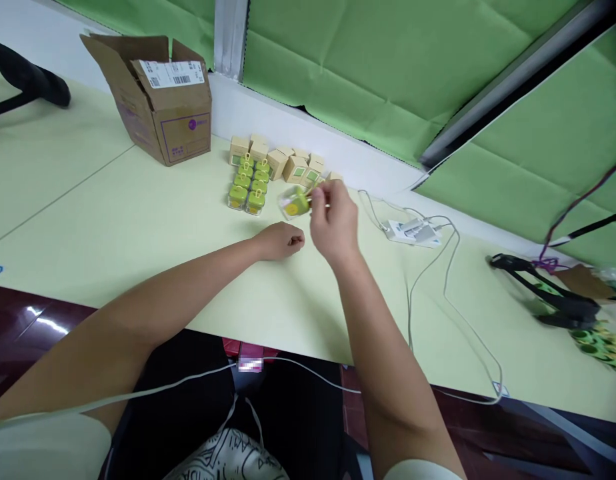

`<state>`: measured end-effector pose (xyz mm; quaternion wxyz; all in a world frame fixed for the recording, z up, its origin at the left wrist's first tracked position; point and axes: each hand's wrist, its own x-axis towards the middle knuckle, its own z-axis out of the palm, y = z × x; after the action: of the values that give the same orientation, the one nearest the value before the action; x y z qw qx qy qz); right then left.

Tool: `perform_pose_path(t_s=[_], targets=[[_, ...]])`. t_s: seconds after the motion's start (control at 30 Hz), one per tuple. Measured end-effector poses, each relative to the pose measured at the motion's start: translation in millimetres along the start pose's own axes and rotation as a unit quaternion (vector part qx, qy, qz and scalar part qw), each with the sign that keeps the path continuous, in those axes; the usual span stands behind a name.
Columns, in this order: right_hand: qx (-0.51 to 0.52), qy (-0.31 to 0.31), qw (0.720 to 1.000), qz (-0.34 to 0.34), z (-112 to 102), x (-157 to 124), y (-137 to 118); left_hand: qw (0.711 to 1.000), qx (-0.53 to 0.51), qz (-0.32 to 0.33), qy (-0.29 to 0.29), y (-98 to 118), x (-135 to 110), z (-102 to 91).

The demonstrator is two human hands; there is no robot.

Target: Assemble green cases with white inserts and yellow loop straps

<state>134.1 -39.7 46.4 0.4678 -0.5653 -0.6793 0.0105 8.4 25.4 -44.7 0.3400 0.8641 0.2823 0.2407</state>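
My right hand (335, 217) is raised over the table, its fingers pinched on the top of a small clear box with a green lid (295, 202). The box hangs tilted and slightly blurred, with something yellow inside. My left hand (281, 241) lies on the table just below it, curled into a loose fist with nothing visible in it. Beyond my left hand, several matching green-lidded clear boxes (248, 185) with loops on top stand in two rows. Behind them is a line of small beige cartons (294, 168), some showing a green label.
An open cardboard box (183, 130) stands at the back left. To the right, a white power strip (413, 232) lies with cables (453, 300) trailing across the table. A black stand (548, 290) and green items (601, 347) are at the far right.
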Motion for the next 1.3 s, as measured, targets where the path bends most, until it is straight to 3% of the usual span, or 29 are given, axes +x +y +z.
perform_pose_path(t_s=[0.1, 0.17, 0.27, 0.37, 0.53, 0.83, 1.07, 1.17, 1.3], targets=[[-0.014, 0.076, 0.996, 0.047, -25, -13, 39, 0.990, -0.103, -0.062, 0.079, -5, 2, -3.0], [-0.030, 0.116, 0.989, 0.088, -25, -27, 64, 0.976, -0.166, -0.093, 0.110, -8, 3, -4.7], [-0.031, 0.120, 0.984, 0.132, -9, -46, 86, 0.982, -0.172, -0.045, 0.063, -5, -1, -3.9], [-0.005, 0.099, 0.987, 0.128, 10, -54, 86, 0.994, -0.100, 0.001, 0.031, 4, -7, -0.3], [0.035, 0.079, 0.989, 0.117, 18, -54, 75, 0.996, -0.064, -0.018, 0.060, 15, -9, 2.7], [0.193, -0.026, 0.953, 0.230, 30, -58, 87, 0.994, -0.022, -0.028, 0.102, 10, -6, -1.2], [0.218, 0.020, 0.940, 0.261, 33, -57, 89, 0.993, 0.064, 0.027, 0.092, -3, -2, -5.6], [0.259, 0.064, 0.912, 0.311, 29, -52, 90, 0.990, 0.081, -0.002, 0.115, -11, 0, -7.2], [0.351, 0.106, 0.837, 0.406, 19, -45, 89, 0.981, 0.103, -0.062, 0.155, -20, 2, -12.6]])
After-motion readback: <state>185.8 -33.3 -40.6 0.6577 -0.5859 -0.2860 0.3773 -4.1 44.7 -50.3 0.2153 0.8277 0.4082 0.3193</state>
